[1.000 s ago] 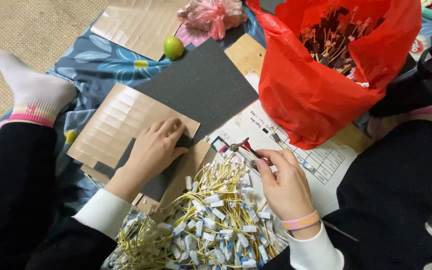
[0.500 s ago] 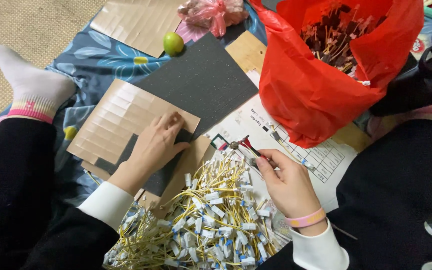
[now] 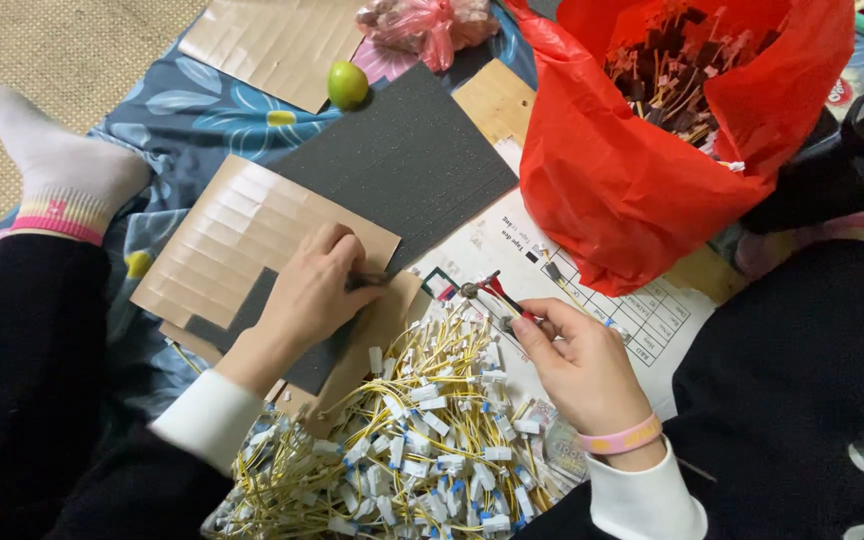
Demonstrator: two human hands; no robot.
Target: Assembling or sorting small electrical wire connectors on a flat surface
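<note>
- While sorting goes on, looks like mid-step: picking a dark foam strip (image 3: 370,280) off the brown backing card (image 3: 242,240), just left of the yellow wire pile (image 3: 422,440).
- Left hand (image 3: 307,300) pinched narrow on that strip; right hand (image 3: 577,360), right of the pile, closed around red-handled pliers (image 3: 497,292).
- Next probably needs a clean peel without tearing, then bringing one wire up.
- Count: two hands, one pliers, wires too many to count.
- Beyond the pile: one black foam sheet (image 3: 402,160), one red bag (image 3: 632,170), one green fruit (image 3: 348,84).
</note>
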